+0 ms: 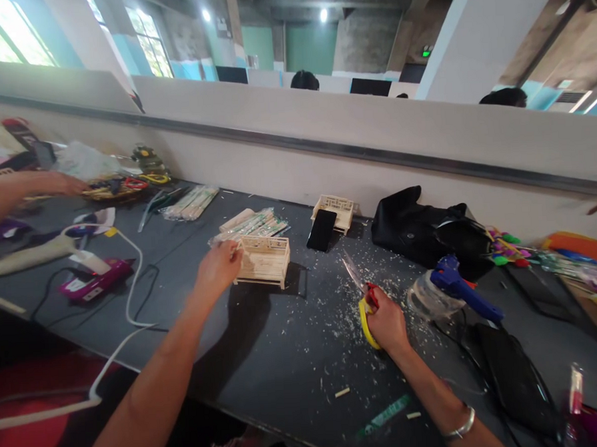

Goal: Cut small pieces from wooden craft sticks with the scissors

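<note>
My left hand [219,268] is closed at the left end of a miniature wooden bench [263,262] made of thin sticks, its fingertips on the back corner. The bench stands upright on the table. My right hand [387,320] grips a pair of scissors [352,271] with red and yellow handles; the blades are close together and point away over the tabletop. Small pale chips lie scattered around them. Behind the bench are plastic packets of wooden sticks [258,222]. A second small wooden bench [342,209] stands by the wall, with a black phone [321,230] leaning on it.
On the right are a black bag [419,227], a blue glue gun [465,288] over a clear container [422,297], and a black pouch [516,369]. A purple-and-white device [96,279] with a white cable lies left. Another person's arm [26,190] reaches towards a basket [111,188].
</note>
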